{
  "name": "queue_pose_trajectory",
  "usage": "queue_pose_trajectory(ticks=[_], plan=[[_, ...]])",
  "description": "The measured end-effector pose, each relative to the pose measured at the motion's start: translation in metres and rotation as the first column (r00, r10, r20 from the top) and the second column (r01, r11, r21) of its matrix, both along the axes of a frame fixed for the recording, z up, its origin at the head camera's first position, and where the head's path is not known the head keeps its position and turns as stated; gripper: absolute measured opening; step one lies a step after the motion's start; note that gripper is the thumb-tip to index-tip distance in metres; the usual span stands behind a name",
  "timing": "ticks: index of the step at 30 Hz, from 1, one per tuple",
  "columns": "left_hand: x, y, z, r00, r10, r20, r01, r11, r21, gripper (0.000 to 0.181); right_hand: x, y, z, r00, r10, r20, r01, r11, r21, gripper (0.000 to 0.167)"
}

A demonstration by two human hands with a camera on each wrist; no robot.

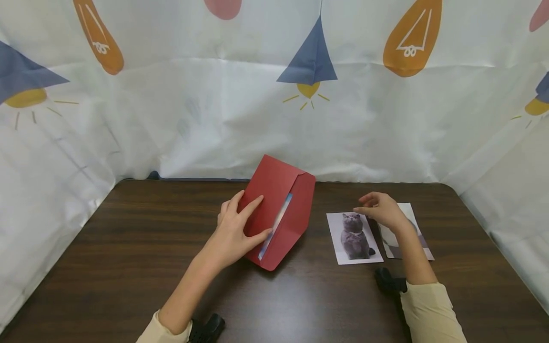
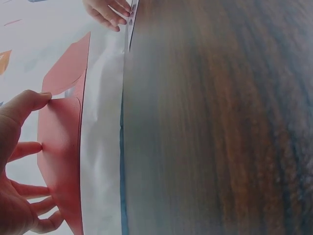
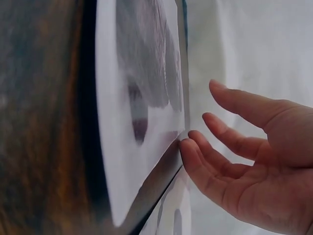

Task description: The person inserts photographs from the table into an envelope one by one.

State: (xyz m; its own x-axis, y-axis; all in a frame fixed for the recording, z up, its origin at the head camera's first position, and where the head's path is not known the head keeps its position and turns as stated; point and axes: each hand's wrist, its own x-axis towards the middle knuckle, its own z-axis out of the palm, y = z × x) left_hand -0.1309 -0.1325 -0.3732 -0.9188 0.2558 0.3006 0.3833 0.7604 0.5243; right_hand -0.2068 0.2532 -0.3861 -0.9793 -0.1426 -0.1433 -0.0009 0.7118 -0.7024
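Observation:
A red envelope (image 1: 274, 186) tilts up off the dark table, its flap side to the right. A strip of light blue and white paper (image 1: 276, 226) shows in its opening. My left hand (image 1: 236, 228) holds the envelope, fingers spread along its left part and the thumb at the opening; in the left wrist view the fingertips meet the red face (image 2: 61, 147). My right hand (image 1: 381, 209) is at the top edge of a grey cat photo (image 1: 353, 238), fingers loosely bent and holding nothing. Whether they touch the photo cannot be told.
A second picture card (image 1: 392, 243) lies right of the cat photo, partly behind the right forearm. The brown table (image 1: 141, 257) meets a white curtain (image 1: 240, 119) with lamp patterns along its back and sides. Each wrist wears a black camera band (image 1: 208, 328).

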Motion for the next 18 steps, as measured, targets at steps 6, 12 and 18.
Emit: queue_pose_trajectory(ticks=[6,12,18], plan=[[0.0000,0.0004,0.0011,1.000,0.001,0.006,-0.001,1.000,-0.002,0.077,-0.0008,0.0031,-0.0009,1.000,-0.005,0.024,0.005,1.000,0.010,0.044],[0.0006,0.0005,0.0017,1.000,0.005,0.011,-0.005,1.000,-0.003,0.076,-0.0013,0.0059,-0.0011,0.999,-0.012,0.039,0.011,1.000,0.030,0.043],[0.0008,0.0010,0.0010,1.000,0.004,0.012,-0.004,1.000,-0.001,0.077,-0.0017,0.0086,-0.0019,0.999,-0.020,0.044,0.019,0.999,0.031,0.041]])
